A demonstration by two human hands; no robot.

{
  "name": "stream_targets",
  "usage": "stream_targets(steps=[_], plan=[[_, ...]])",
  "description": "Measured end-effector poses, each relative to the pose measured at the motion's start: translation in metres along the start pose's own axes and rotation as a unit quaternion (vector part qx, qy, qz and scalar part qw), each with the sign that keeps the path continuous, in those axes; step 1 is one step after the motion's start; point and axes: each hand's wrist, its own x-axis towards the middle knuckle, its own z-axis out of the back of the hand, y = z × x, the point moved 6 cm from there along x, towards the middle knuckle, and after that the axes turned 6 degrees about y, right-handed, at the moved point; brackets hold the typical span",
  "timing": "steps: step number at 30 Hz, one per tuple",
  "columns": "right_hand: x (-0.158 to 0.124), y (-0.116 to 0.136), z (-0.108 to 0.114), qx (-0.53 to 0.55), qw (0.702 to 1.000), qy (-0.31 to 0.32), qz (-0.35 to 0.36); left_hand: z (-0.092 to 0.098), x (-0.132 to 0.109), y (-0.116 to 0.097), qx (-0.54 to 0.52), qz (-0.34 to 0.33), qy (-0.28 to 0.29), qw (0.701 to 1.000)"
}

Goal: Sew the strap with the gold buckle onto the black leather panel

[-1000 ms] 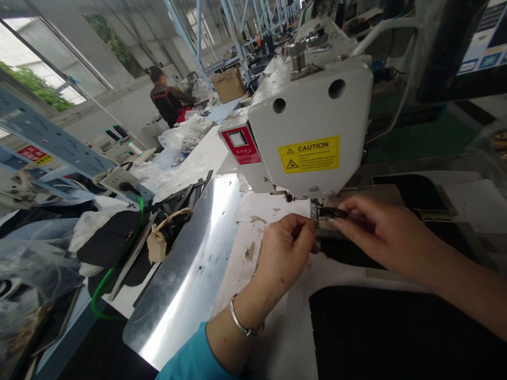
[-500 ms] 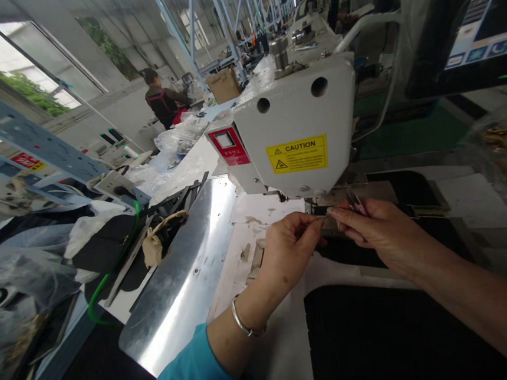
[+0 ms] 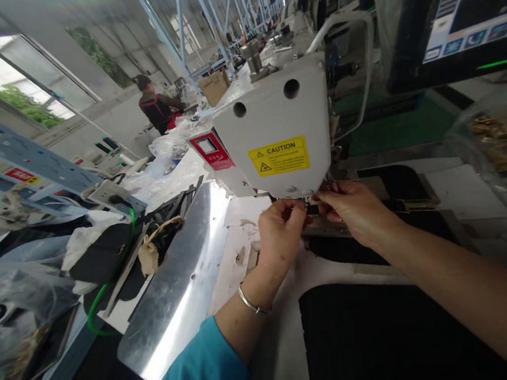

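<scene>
A white industrial sewing machine (image 3: 275, 135) rises just above both hands, its head bearing a yellow CAUTION label (image 3: 279, 156) and a red-framed sticker (image 3: 209, 151). Left of the hands a polished metal plate (image 3: 185, 279) slopes across the white surface (image 3: 287, 329); below them lies a large black fabric panel (image 3: 382, 338). Far left of the hands sit black pieces, a green cord (image 3: 110, 273) and clear plastic bags (image 3: 18, 293). The left hand (image 3: 279, 235), with a silver bangle (image 3: 252, 302) at the wrist, is curled shut, fingertips pinching one end of a small dark strap piece (image 3: 312, 209). The right hand (image 3: 355, 213) pinches its other end. The piece is narrow, flat and black, held level between the two hands directly under the machine's head; finer detail cannot be made out.
</scene>
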Motion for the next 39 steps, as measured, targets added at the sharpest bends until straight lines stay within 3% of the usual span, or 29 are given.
stream_targets(steps=[6,12,39], plan=[[0.006,-0.008,-0.002,-0.029,0.998,0.047,0.014,-0.003,-0.001,0.007,-0.134,0.073,0.007,0.988],[0.006,-0.008,-0.001,-0.056,0.996,0.054,0.036,-0.01,-0.001,0.001,-0.191,0.073,0.006,0.979],[0.004,-0.007,0.0,-0.07,0.995,0.056,0.041,-0.01,0.003,0.004,-0.173,0.056,0.005,0.983]])
